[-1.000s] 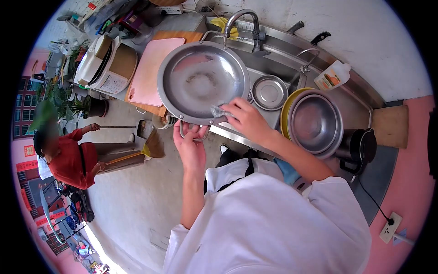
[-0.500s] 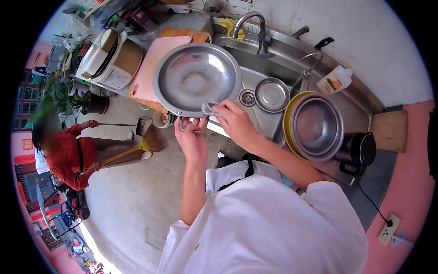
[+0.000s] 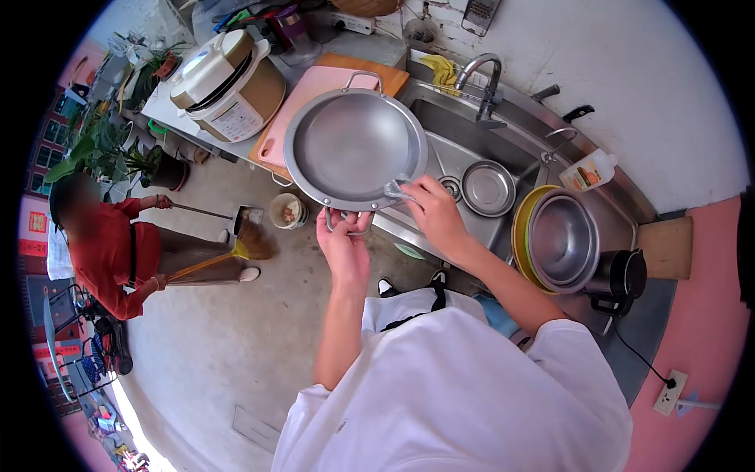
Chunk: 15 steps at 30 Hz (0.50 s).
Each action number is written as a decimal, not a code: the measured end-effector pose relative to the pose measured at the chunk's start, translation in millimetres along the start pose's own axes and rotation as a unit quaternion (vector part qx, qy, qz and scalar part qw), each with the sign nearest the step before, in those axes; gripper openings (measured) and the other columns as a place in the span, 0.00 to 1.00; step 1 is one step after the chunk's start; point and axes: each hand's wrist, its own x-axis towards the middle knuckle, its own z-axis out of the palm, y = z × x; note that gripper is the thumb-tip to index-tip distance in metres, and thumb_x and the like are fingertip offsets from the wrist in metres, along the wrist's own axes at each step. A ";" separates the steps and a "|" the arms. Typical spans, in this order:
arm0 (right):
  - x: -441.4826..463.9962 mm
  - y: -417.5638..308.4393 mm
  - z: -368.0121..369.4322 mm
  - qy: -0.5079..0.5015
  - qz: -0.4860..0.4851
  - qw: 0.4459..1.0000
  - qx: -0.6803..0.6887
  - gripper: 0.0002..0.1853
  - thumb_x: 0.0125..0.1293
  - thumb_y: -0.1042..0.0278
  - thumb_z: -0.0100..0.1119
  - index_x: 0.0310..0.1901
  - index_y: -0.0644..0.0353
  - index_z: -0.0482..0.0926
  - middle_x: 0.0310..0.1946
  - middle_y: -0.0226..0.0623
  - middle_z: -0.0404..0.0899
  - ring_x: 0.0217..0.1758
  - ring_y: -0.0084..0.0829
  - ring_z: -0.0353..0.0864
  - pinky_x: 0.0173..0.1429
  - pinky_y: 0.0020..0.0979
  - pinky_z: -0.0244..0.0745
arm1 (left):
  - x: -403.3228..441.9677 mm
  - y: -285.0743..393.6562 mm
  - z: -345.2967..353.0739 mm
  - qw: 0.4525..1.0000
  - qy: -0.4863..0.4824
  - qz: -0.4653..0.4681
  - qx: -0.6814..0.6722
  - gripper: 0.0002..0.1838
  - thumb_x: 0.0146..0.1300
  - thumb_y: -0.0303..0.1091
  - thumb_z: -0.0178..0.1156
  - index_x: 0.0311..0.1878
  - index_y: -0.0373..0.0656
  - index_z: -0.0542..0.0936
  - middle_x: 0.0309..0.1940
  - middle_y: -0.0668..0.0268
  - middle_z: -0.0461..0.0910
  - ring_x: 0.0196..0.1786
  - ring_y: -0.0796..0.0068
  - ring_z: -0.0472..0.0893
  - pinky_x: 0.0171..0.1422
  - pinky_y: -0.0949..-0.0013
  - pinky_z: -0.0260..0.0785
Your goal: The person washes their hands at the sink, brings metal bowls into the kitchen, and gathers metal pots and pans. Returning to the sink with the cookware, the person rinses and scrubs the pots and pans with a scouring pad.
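A wide metal pan [image 3: 354, 145] with two loop handles is held up in front of me, tilted so its inside shows. My left hand [image 3: 346, 240] is closed round the near loop handle from below. Pinched in the fingers of my right hand [image 3: 439, 214] is a silvery steel-wool scourer [image 3: 395, 188], which touches the pan's inner wall near the right rim. Behind the pan lies a pink cutting board [image 3: 311, 93] on a wooden board. The steel sink [image 3: 440, 118] with its tap [image 3: 489, 86] is to the right.
A metal lid [image 3: 487, 189] lies beside the sink drain. Right of it are nested basins [image 3: 562, 240], a black kettle [image 3: 617, 275] and a bottle [image 3: 590, 171]. A rice cooker [image 3: 236, 86] stands left. A person in red [image 3: 110, 244] holds a broom [image 3: 252, 242]; a bucket [image 3: 288, 211] is on the floor.
The view has shifted, and most things sit lower and further right. The scourer has moved slightly up along the pan's right side. Both hands keep their holds.
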 end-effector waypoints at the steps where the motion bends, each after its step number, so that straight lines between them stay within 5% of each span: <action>1: 0.7 0.2 6.6 0.004 0.000 1.000 -0.003 0.11 0.51 0.79 0.56 0.39 0.64 0.76 0.32 0.39 0.71 0.37 0.39 0.73 0.39 0.36 0.69 | 1.4 3.1 -4.3 1.000 0.009 0.001 -0.001 0.30 0.42 0.08 0.37 0.54 0.32 0.56 0.54 0.54 0.59 0.58 0.51 0.66 0.57 0.58 0.69; 15: 22.0 -42.2 61.6 -0.010 -0.041 0.999 -0.002 0.12 0.48 0.84 0.55 0.38 0.67 0.76 0.32 0.42 0.72 0.34 0.39 0.74 0.38 0.32 0.69 | 20.8 54.5 -54.5 0.999 0.030 0.006 -0.043 0.22 0.45 0.09 0.37 0.47 0.35 0.58 0.51 0.58 0.60 0.56 0.56 0.68 0.56 0.60 0.70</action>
